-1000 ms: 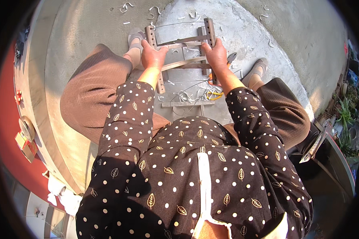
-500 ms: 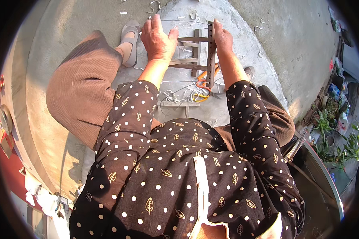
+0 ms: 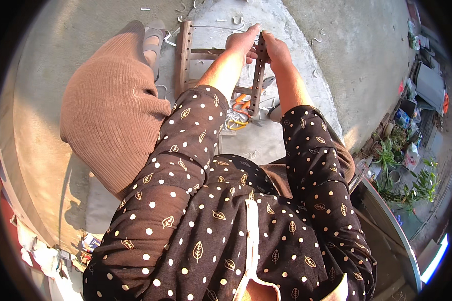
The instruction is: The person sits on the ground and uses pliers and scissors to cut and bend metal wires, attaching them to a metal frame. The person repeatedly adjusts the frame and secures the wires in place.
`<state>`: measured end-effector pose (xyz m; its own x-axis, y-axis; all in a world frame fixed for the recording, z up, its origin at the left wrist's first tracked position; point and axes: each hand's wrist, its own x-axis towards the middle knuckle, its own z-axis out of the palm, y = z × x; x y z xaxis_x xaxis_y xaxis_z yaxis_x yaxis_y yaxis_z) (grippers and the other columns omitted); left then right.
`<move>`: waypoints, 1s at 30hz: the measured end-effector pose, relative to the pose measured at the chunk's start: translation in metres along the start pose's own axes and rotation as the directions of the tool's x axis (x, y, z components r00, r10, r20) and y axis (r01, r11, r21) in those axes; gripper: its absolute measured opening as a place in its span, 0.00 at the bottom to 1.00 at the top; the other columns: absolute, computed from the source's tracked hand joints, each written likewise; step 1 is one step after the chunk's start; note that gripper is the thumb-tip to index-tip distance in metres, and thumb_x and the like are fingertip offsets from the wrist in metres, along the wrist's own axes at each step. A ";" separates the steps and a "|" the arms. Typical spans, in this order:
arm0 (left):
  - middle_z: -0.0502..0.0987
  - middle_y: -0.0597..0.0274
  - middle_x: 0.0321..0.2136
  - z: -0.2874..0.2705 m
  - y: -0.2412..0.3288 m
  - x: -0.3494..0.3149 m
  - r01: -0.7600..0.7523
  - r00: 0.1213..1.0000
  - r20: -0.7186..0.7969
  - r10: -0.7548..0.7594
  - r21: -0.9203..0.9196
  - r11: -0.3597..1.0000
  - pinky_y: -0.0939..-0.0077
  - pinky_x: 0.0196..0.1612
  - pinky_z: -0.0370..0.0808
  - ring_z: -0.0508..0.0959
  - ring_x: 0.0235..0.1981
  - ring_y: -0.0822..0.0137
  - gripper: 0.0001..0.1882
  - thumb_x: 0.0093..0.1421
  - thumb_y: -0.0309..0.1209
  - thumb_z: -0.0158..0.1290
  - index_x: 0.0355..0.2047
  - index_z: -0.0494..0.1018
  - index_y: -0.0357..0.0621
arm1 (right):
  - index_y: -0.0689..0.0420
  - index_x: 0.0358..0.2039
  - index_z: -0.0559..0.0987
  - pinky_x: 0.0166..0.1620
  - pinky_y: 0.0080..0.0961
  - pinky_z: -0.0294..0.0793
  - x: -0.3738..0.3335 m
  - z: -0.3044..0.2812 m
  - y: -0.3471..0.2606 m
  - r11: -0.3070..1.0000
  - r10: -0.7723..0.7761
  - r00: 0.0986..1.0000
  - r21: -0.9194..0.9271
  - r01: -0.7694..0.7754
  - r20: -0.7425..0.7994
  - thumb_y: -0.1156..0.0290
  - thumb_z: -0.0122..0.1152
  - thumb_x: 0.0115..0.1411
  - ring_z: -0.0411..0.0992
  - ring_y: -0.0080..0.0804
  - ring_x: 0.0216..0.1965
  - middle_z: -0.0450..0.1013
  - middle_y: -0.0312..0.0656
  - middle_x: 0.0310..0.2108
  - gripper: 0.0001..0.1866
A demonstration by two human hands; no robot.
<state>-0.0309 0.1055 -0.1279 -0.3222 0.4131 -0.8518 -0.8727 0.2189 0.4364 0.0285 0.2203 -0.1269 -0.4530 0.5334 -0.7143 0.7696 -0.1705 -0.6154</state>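
A small wooden frame with a row of holes along each side rail stands on the ground between my feet. My right hand is closed around the far end of its right rail. Reaching across the frame, my left hand is at that same rail end, close to my right fingers. Its fingers are bent in; whatever they pinch is too small to make out. A thin wire runs from the left rail's far end toward my left hand. Orange-handled pliers lie under the right rail.
A yellow-handled tool lies near the frame's close end. White strip scraps are scattered over the concrete. To the right stand potted plants, bags and clutter. A dark metal-edged panel is close by my right side.
My left hand has moved right, from the left rail across to the right rail, uncovering the left rail. My right hand stays on the right rail, which now tilts slightly.
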 end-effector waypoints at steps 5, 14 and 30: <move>0.73 0.54 0.30 0.002 0.002 0.012 0.047 0.999 -0.015 -0.047 -0.025 0.999 0.78 0.18 0.69 0.73 0.20 0.68 0.33 0.51 0.56 0.53 0.38 0.68 0.33 | 0.59 0.32 0.74 0.31 0.24 0.70 0.005 -0.002 -0.002 0.999 0.034 0.999 -0.012 -0.034 0.025 0.54 0.50 0.58 0.73 0.29 0.27 0.75 0.41 0.27 0.19; 0.72 0.60 0.29 0.004 0.005 0.019 0.084 0.996 0.033 -0.080 -0.121 0.989 0.83 0.14 0.67 0.71 0.17 0.74 0.24 0.51 0.47 0.57 0.36 0.69 0.39 | 0.60 0.33 0.74 0.33 0.29 0.75 0.009 -0.007 -0.012 0.988 0.151 0.988 -0.006 -0.151 0.039 0.58 0.49 0.56 0.75 0.32 0.26 0.76 0.45 0.29 0.17; 0.73 0.65 0.26 0.005 -0.009 0.030 0.104 0.993 0.095 -0.071 -0.413 0.905 0.84 0.16 0.67 0.71 0.18 0.75 0.16 0.49 0.40 0.63 0.30 0.72 0.45 | 0.58 0.30 0.76 0.25 0.24 0.70 0.006 -0.002 -0.010 0.997 0.078 0.995 -0.029 -0.076 0.056 0.57 0.50 0.57 0.70 0.24 0.23 0.73 0.35 0.24 0.16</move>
<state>-0.0305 0.1206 -0.1558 -0.2232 0.4788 -0.8491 -0.9747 -0.1235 0.1866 0.0191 0.2263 -0.1242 -0.4164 0.4710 -0.7777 0.8144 -0.1870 -0.5493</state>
